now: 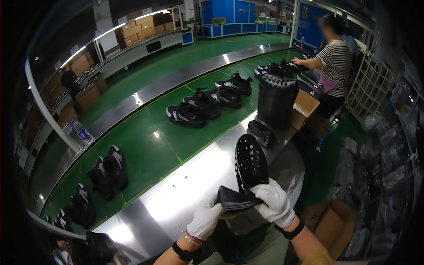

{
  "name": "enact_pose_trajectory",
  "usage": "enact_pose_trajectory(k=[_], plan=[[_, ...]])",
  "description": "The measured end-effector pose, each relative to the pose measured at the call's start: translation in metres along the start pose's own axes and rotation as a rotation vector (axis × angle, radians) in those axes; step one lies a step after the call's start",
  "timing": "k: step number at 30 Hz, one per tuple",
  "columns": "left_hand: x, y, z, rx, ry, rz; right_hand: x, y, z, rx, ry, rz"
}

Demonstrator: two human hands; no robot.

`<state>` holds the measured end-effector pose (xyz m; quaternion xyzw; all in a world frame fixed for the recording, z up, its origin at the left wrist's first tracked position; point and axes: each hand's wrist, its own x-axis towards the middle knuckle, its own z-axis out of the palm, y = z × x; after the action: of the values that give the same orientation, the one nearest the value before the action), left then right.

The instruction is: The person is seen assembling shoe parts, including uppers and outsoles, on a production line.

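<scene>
White-gloved hands (274, 204) tight on black perforated sandal (251, 164) near open cardboard box (338, 229), contents unclear.

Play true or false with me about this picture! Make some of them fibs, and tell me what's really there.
1. The left hand and right hand both wear white gloves. True.
2. The black piece standing up by the right hand has no holes. False: it has lots of holes.
3. The co-worker wears a striped top. True.
4. The long surface under the rows of shoes is bright red. False: that surface is green.
5. An open cardboard box is down by the right forearm. True.
6. The shoes are all yellow. False: they are mostly black.
</scene>
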<state>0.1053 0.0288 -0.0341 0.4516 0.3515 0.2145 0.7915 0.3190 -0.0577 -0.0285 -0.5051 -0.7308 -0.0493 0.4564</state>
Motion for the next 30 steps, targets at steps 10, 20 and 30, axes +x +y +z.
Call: enact_pose_trajectory(k=[10, 20, 30], plan=[[0.033, -0.036, -0.058, 0.965, 0.738, 0.976, -0.006, -0.033, -0.003, 0.748, 0.255, 0.81], [-0.004, -0.03, -0.043, 1.35, 0.49, 0.598, -0.034, -0.028, 0.042, 1.74, 0.388, 0.804], [-0.035, 0.004, -0.021, -0.531, -0.081, 0.434, -0.037, -0.086, 0.073, 2.507, 0.181, 0.662]])
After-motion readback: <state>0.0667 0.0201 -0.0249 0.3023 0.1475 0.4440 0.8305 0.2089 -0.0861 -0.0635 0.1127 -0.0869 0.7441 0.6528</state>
